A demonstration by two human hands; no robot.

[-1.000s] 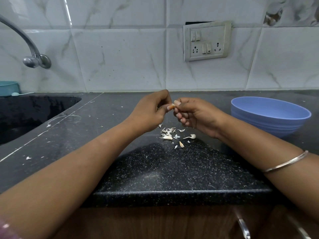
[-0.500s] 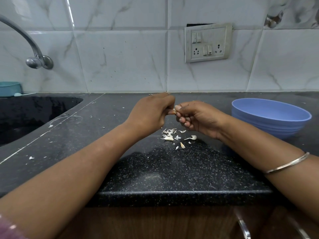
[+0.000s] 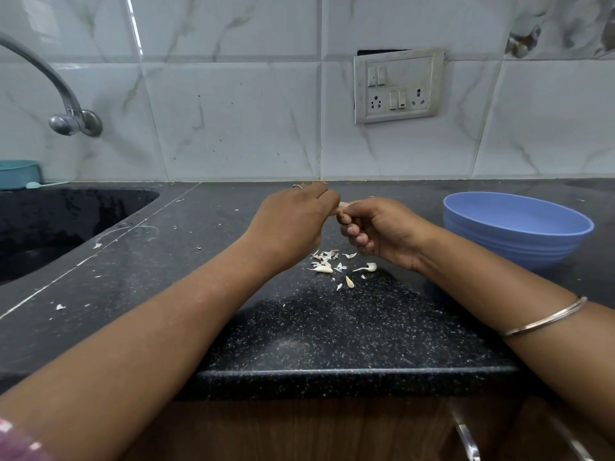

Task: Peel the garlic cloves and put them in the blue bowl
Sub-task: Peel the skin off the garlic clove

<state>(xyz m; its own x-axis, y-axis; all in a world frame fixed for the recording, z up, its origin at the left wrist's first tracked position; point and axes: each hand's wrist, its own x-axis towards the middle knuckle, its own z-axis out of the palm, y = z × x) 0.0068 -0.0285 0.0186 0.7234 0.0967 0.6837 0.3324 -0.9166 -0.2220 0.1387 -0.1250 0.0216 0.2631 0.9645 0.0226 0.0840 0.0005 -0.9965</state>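
My left hand (image 3: 293, 224) and my right hand (image 3: 382, 227) meet above the black counter, and both pinch one pale garlic clove (image 3: 342, 205) between their fingertips. Most of the clove is hidden by the fingers. Below the hands lies a small heap of white garlic skins (image 3: 324, 257) with a few pale garlic pieces (image 3: 349, 281) among them. The blue bowl (image 3: 519, 227) stands on the counter to the right of my right hand; its inside is not visible from here.
A black sink (image 3: 66, 221) is set into the counter (image 3: 332, 327) at the left, with a steel tap (image 3: 63, 104) above it and a teal container (image 3: 18, 174) behind. A switch and socket plate (image 3: 397, 86) hangs on the tiled wall. Drawer handles (image 3: 466, 437) show below the counter edge.
Both hands stay together on the clove. My left hand's fingers have closed further over it, so less of the clove shows. The camera has tilted slightly.
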